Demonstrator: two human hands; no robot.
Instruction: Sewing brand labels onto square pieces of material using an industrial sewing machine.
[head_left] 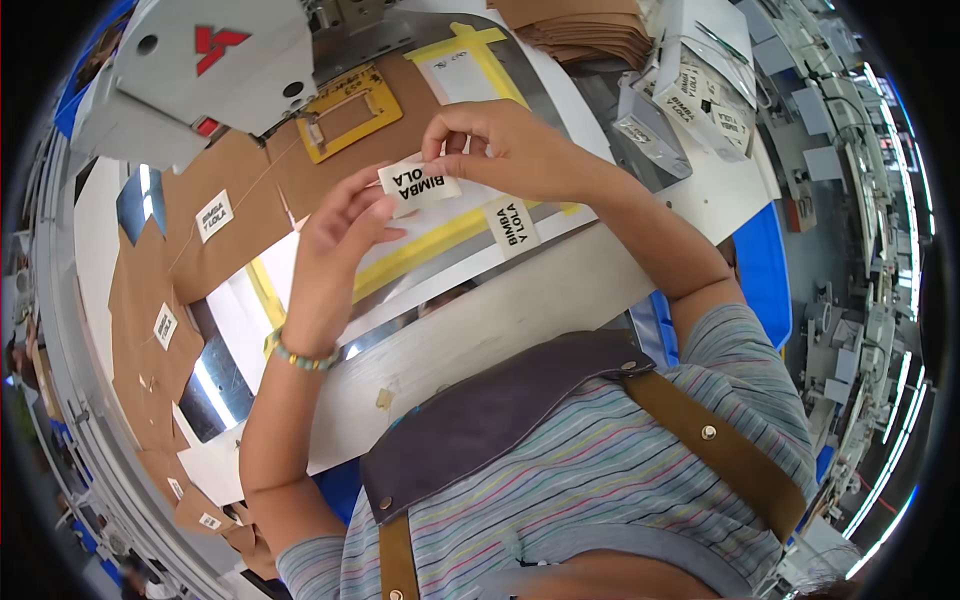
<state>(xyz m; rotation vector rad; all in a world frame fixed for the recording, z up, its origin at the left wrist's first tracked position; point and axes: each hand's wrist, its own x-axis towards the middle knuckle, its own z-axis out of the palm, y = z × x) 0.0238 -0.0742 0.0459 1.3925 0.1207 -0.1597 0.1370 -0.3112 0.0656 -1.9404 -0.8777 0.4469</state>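
Note:
A small white label (418,186) with dark print is stretched between my hands above the work table. My left hand (338,228), with a beaded bracelet at the wrist, pinches the label's left end. At its upper right edge, the thumb and bent fingers of my right hand (505,150) grip it too. A second white label (512,226) lies on the table's near side, below my right wrist. Beyond my hands, a yellow frame-shaped plate (385,106) rests on brown pieces (240,165) under the sewing machine head (225,70).
Brown pieces with white labels (213,216) trail down the left side. Yellow tape (425,246) borders a white sheet before me. A stack of brown pieces (585,32) and boxes of labels (700,105) stand at the far right. A blue bin (762,285) is beside my right elbow.

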